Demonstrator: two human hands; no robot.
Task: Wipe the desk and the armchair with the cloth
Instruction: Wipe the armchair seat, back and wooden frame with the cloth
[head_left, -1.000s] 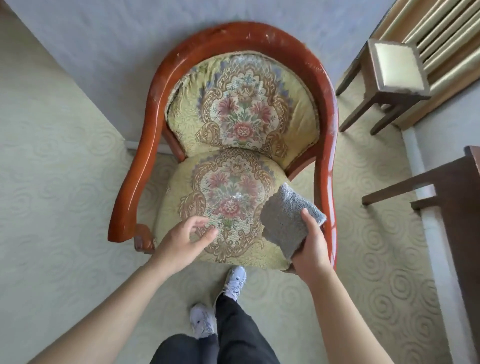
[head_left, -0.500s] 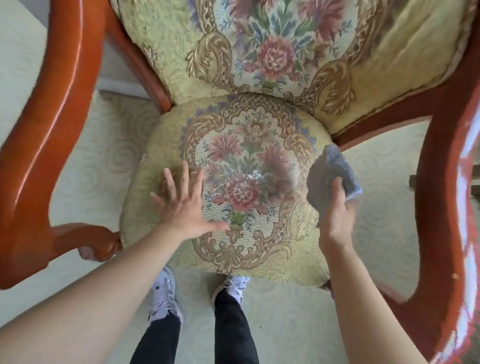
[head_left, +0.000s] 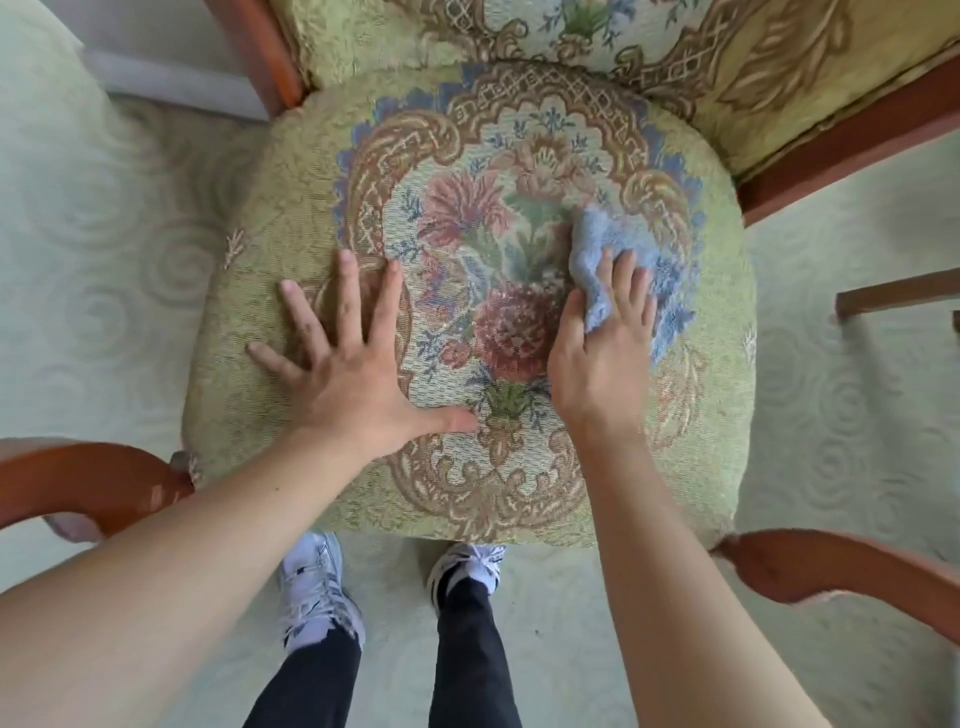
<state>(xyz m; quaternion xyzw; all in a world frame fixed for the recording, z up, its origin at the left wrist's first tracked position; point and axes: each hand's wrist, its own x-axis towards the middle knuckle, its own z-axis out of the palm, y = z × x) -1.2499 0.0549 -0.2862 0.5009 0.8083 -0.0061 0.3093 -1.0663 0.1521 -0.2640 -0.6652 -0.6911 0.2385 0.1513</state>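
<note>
- The armchair (head_left: 291, 218) fills the head view from above; its seat cushion (head_left: 545, 499) is yellow-green with a woven flower medallion in the middle, and that medallion serves as the landmark here.
- The cloth (head_left: 613, 244), blue-grey and fuzzy, lies bunched on the seat at the right edge of the medallion, touching the fabric.
- The right hand (head_left: 602, 353) rests on top of the cloth with the palm down; its fingers (head_left: 623, 280) lie fairly straight across the cloth and press it against the seat, while the thumb runs along the cloth's left edge. Whether the thumb tucks under the cloth cannot be told.
- The left hand (head_left: 343, 364) lies flat on the seat at the left of the medallion, fingers spread wide and thumb stretched toward the medallion's lower stem; it holds nothing.
- The red-brown wooden armrests (head_left: 78, 483) curve in at both lower sides of the seat, well apart from the medallion.
- Below the front edge of the seat, two white sneakers (head_left: 317, 587) and dark trouser legs (head_left: 467, 654) stand on the pale swirl-patterned carpet (head_left: 104, 260).
</note>
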